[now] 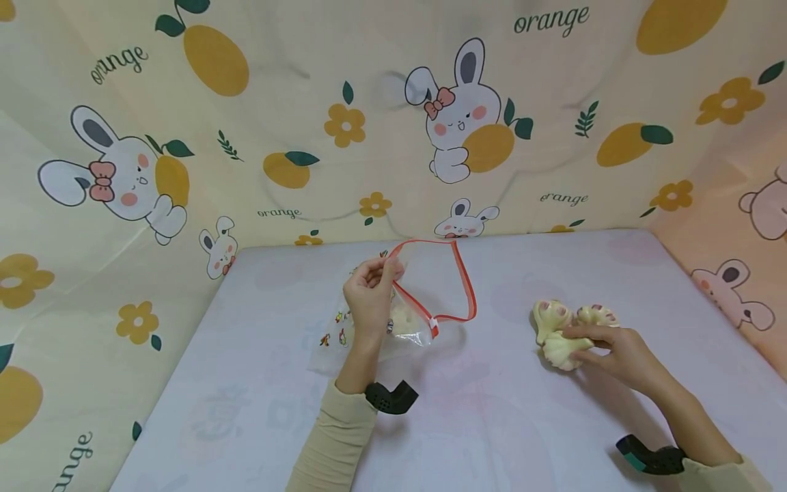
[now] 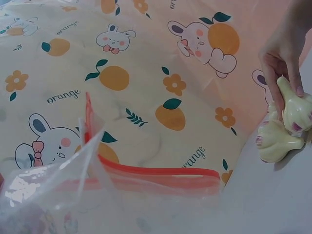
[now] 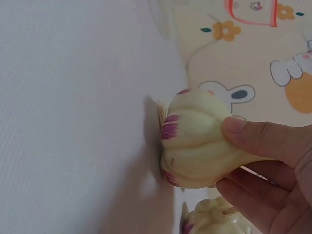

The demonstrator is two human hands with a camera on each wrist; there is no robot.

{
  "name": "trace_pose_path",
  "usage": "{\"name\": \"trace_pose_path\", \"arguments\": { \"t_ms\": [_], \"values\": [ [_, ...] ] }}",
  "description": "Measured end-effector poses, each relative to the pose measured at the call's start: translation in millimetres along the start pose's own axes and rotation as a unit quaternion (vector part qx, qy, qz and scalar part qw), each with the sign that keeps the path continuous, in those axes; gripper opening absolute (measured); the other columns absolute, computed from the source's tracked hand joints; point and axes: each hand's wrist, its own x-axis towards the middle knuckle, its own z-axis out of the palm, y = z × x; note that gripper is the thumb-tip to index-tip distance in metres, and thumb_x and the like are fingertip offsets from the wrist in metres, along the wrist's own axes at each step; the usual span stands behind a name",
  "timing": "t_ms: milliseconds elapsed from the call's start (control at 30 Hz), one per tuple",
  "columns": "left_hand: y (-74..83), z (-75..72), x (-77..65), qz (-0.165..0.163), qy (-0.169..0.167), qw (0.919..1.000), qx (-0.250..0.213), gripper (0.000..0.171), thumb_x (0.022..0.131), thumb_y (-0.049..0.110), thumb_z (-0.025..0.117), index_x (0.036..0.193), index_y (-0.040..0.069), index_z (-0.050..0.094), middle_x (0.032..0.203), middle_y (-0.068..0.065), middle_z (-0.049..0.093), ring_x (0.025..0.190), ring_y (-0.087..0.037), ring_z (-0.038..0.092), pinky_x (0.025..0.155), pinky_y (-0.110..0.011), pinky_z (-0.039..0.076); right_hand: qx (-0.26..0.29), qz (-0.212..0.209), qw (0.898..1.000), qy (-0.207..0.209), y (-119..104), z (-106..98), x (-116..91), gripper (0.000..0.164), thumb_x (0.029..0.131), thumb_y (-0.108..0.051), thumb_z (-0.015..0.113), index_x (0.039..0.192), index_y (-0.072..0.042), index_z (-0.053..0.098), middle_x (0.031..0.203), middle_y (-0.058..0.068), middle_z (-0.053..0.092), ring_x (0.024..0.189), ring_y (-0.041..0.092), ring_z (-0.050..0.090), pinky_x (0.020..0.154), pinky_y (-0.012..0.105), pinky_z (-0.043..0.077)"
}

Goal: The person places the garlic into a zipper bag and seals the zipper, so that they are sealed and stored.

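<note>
My left hand [image 1: 371,294] pinches the rim of a clear plastic zip bag [image 1: 332,352] with small printed figures. The bag's mouth gapes, edged by a red-orange zip strip [image 1: 465,280] with a white slider. Something pale shows through the plastic under the hand, too blurred to name. To the right, my right hand [image 1: 630,359] grips a cream garlic bulb [image 3: 195,146] by its neck, thumb on one side and fingers on the other. Purple streaks mark its base. Two more garlic bulbs, one at left [image 1: 551,318] and one behind [image 1: 596,315], lie close against it.
A white-covered table [image 1: 492,424] carries everything. Behind it and at both sides hangs a cream cloth [image 1: 381,157] printed with rabbits, oranges and flowers. Table surface lies between the bag and the garlic. A black wrist device [image 1: 391,398] sits on the left wrist, another [image 1: 650,456] on the right.
</note>
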Motion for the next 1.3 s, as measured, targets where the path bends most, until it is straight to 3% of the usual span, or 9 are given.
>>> {"name": "trace_pose_path", "arguments": {
  "t_ms": [100,233,400,567,733,833,1000,1200,1300],
  "values": [
    [0.1,0.1,0.3,0.002,-0.001,1.0,-0.001,0.021,0.09,0.012,0.067,0.095,-0.008,0.067,0.089,-0.029,0.071,0.067,0.002,0.066,0.063,-0.01,0.053,0.001,-0.006,1.0,0.0,-0.5,-1.3,-0.1,0.033,0.066,-0.004,0.083,0.097,-0.01,0.075,0.1,-0.022,0.069,0.097,-0.031,0.041,0.072,-0.005,0.043],
    [0.6,0.7,0.1,-0.001,0.002,1.0,0.001,0.02,0.09,0.012,0.066,0.095,-0.008,0.068,0.088,-0.027,0.071,0.067,0.002,0.066,0.064,-0.01,0.053,-0.004,-0.007,1.0,-0.004,-1.8,-3.1,0.5,0.033,0.066,-0.006,0.084,0.097,-0.01,0.075,0.1,-0.023,0.068,0.095,-0.029,0.044,0.071,-0.004,0.044],
    [0.5,0.9,-0.1,-0.006,0.006,1.0,-0.002,0.021,0.09,0.012,0.067,0.095,-0.008,0.067,0.088,-0.028,0.071,0.066,0.002,0.065,0.064,-0.01,0.054,-0.008,-0.009,1.0,-0.003,-5.9,-4.2,2.6,0.033,0.066,-0.006,0.084,0.097,-0.013,0.076,0.099,-0.007,0.073,0.094,-0.028,0.045,0.07,-0.002,0.045],
    [1.5,0.5,-0.6,-0.005,0.005,1.0,-0.001,0.022,0.09,0.013,0.067,0.095,-0.008,0.067,0.089,-0.029,0.071,0.066,0.002,0.065,0.064,-0.01,0.053,-0.007,-0.016,1.0,0.006,-10.6,-4.2,6.2,0.032,0.066,-0.007,0.084,0.097,-0.012,0.076,0.099,-0.007,0.072,0.092,-0.026,0.046,0.069,-0.001,0.045],
    [1.4,0.4,-0.7,-0.002,0.003,1.0,-0.001,0.022,0.09,0.013,0.067,0.095,-0.009,0.067,0.089,-0.03,0.071,0.066,0.002,0.065,0.064,-0.01,0.053,-0.007,-0.013,1.0,0.001,-14.8,-6.2,9.8,0.031,0.068,-0.007,0.083,0.098,-0.01,0.075,0.097,0.016,0.074,0.089,-0.024,0.047,0.067,-0.001,0.045],
    [1.2,0.5,-0.6,-0.002,0.002,1.0,-0.003,0.022,0.09,0.012,0.066,0.095,-0.009,0.067,0.09,-0.03,0.071,0.066,0.002,0.066,0.064,-0.011,0.054,-0.002,-0.008,1.0,-0.002,-17.0,-7.7,11.9,0.031,0.069,-0.008,0.083,0.099,-0.008,0.075,0.099,0.021,0.073,0.091,-0.026,0.045,0.068,-0.002,0.046],
    [2.6,0.8,-0.4,0.0,-0.001,1.0,-0.007,0.022,0.09,0.012,0.066,0.095,-0.009,0.067,0.09,-0.03,0.071,0.066,0.002,0.067,0.065,-0.012,0.055,0.014,-0.008,1.0,0.005,-20.8,-7.1,14.6,0.032,0.068,-0.007,0.083,0.099,-0.006,0.075,0.095,-0.002,0.073,0.092,-0.028,0.045,0.07,-0.002,0.047],
    [2.1,1.2,-1.0,0.003,0.002,1.0,0.0,0.022,0.09,0.013,0.066,0.095,-0.008,0.067,0.088,-0.027,0.072,0.066,0.002,0.067,0.063,-0.011,0.054,0.033,-0.01,0.999,0.009,-24.4,-6.5,17.1,0.031,0.068,-0.005,0.083,0.099,-0.005,0.075,0.091,-0.012,0.068,0.089,-0.024,0.047,0.069,0.0,0.048],
    [1.0,1.5,-1.5,0.001,0.002,1.0,0.0,0.021,0.09,0.013,0.067,0.094,-0.008,0.068,0.087,-0.027,0.072,0.066,0.002,0.067,0.063,-0.011,0.054,0.044,-0.003,0.999,0.007,-25.3,-7.7,18.2,0.031,0.069,-0.004,0.082,0.099,-0.004,0.075,0.094,-0.027,0.062,0.088,-0.024,0.049,0.068,0.0,0.048]
  ]
}}
